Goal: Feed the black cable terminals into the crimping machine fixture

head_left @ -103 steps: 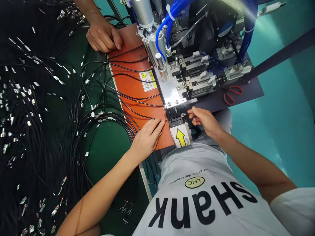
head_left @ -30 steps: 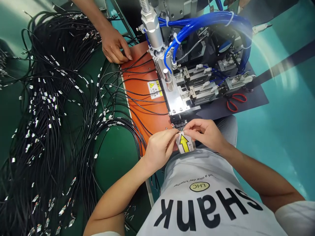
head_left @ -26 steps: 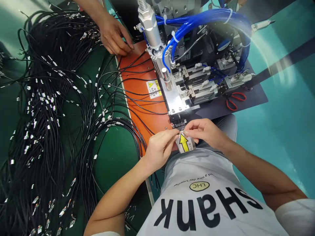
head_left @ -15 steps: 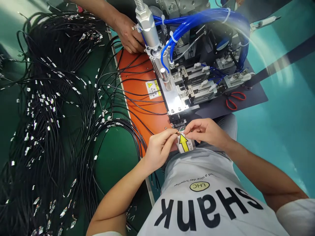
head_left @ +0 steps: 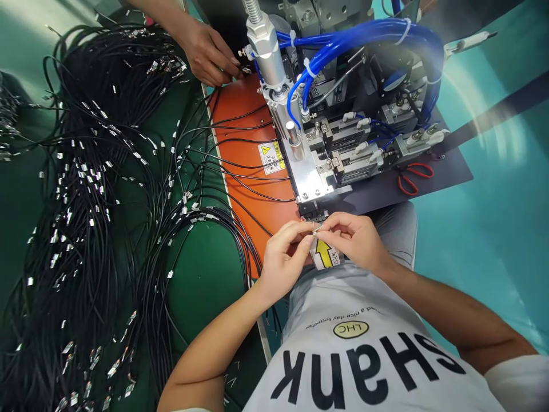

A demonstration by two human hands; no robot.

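My left hand (head_left: 286, 256) is closed in a pinch above the front of the machine. Close against it, my right hand (head_left: 357, 239) pinches too, thumb and forefinger together. Between the fingertips show small, pale thin wires (head_left: 316, 228); the rest of the piece is hidden by my fingers. Just below lies a label with a yellow arrow (head_left: 326, 254). Black cables (head_left: 253, 212) run over the orange plate (head_left: 240, 126) toward the machine's metal rail (head_left: 309, 186), one of them passing toward my left hand.
A machine with metal cylinders (head_left: 271, 60) and blue air hoses (head_left: 360, 34) stands ahead. Red-handled scissors (head_left: 415, 177) lie on the dark board at right. Heaps of black cables with silvery tips (head_left: 81, 171) cover the green table (head_left: 203, 269). Another person's hand (head_left: 210, 54) works at the far end.
My hands have come closer together, and the fingertips now meet around the thin wires. The other person's hand has pulled back left from the machine. The view has shifted slightly.
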